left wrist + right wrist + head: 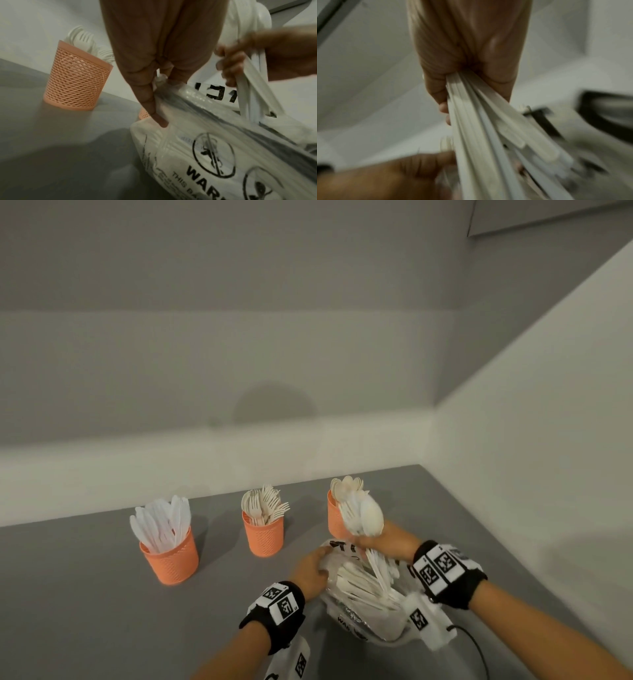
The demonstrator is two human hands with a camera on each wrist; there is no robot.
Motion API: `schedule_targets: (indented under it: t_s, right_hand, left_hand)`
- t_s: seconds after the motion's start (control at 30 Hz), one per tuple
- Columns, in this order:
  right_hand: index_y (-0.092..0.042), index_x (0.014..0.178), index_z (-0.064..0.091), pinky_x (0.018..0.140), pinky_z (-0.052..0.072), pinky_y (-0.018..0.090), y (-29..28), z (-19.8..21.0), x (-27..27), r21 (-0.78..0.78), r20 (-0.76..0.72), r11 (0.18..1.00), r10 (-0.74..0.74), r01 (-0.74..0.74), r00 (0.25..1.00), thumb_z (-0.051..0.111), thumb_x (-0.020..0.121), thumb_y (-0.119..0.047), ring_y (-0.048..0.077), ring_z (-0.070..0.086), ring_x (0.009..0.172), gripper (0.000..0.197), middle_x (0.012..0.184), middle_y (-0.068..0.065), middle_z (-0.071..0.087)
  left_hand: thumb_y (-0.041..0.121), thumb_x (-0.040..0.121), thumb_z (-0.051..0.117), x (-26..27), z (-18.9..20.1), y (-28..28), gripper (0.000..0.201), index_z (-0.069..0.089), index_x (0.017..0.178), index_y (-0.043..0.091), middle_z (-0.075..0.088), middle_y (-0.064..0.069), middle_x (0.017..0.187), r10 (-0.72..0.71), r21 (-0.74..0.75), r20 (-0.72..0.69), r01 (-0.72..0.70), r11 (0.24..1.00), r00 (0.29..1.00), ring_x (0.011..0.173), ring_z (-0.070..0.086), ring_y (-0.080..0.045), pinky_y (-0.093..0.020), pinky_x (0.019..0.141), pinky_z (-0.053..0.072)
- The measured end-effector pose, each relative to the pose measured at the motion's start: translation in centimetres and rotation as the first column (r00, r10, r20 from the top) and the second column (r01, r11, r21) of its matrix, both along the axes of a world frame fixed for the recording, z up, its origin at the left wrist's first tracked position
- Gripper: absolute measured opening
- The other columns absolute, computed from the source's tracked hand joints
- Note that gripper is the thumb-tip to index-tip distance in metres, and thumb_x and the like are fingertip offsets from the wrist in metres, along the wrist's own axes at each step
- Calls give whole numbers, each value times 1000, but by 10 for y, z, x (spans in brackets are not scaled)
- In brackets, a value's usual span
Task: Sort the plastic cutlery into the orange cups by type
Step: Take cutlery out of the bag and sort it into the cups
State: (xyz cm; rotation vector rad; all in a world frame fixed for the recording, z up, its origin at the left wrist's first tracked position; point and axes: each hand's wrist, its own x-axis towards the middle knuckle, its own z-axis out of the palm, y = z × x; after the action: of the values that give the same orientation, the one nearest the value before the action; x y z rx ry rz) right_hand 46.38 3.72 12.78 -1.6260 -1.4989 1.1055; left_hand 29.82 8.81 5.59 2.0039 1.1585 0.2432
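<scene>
Three orange mesh cups stand in a row on the grey table: a left cup [170, 559] of white knives, a middle cup [263, 535] [76, 81] of forks, and a right cup [337, 518] of spoons, partly hidden by my right hand. My right hand [380, 542] [447, 86] grips a bundle of white cutlery [364, 517] [481, 128] by the handles, heads up, above a clear plastic bag [363, 601] [214, 142] with more cutlery inside. My left hand [310, 571] [154, 94] pinches the bag's left edge.
The table [85, 611] ends at a pale wall behind the cups and a second wall on the right. A black cable [479, 652] runs near my right forearm. Open grey surface lies to the left and in front of the cups.
</scene>
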Motion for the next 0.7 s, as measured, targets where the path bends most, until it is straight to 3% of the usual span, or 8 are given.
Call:
schedule_targets:
  t_s: [0.1,0.17,0.23,0.3,0.37,0.47,0.6,0.7]
  right_hand:
    - [-13,86,55,53,49,13,8,26,0,26,-182,994,-97,104,978,57,88,-1,5,56,53,12,69,4,56]
    - [-10,74,57,51,49,20,13,34,-4,51,-334,987,-124,149,935,57,87,0,9,53,47,17,60,5,53]
    - [-8,64,52,49,47,21,21,38,-12,74,-415,974,-165,214,895,53,85,4,12,49,45,24,55,4,49]
    - [-8,65,51,49,48,22,30,39,-25,63,-506,953,-225,296,833,53,88,2,12,49,44,25,55,6,48]
    - [-9,71,55,51,50,23,41,35,-43,49,-552,933,-272,357,788,56,88,-2,12,52,46,19,58,7,50]
    - [-11,75,59,57,53,26,55,27,-74,50,-567,931,-271,361,778,59,87,-6,12,57,49,13,58,3,56]
    - [-9,72,58,56,50,24,62,21,-113,103,-555,923,-257,371,791,61,86,-7,9,59,49,15,59,2,59]
    - [-10,74,59,52,49,15,63,11,-134,111,-555,906,-284,408,782,61,79,5,6,60,54,16,66,3,61]
  left_hand:
    - [6,92,44,3,-5,-1,53,33,142,16,33,-5,149,-82,-6,-21,82,997,996,138,32,-21,-25,111,23]
    - [11,91,51,4,-7,1,37,53,127,20,45,-8,137,-72,-33,68,74,997,995,130,41,-23,-28,108,29]
    - [9,91,53,2,-2,0,19,65,93,24,59,-4,108,37,-52,227,-26,998,973,106,56,-18,-28,95,40]
    - [9,96,45,-3,7,0,27,62,78,20,62,0,88,246,-183,395,-187,965,885,86,59,-15,-22,75,46]
    - [17,100,35,-11,17,-1,32,61,81,11,65,-6,81,507,-495,481,-255,830,715,79,58,-20,-24,68,45]
    - [34,101,28,-29,28,0,42,57,95,4,66,-14,81,741,-795,459,-146,589,489,78,58,-25,-33,74,47]
    - [45,99,26,-58,40,2,55,57,108,1,62,-22,103,836,-893,440,63,445,327,93,59,-32,-42,73,55]
    - [39,100,27,-70,46,1,51,55,115,0,65,-21,99,856,-890,452,187,415,251,92,61,-32,-40,65,59]
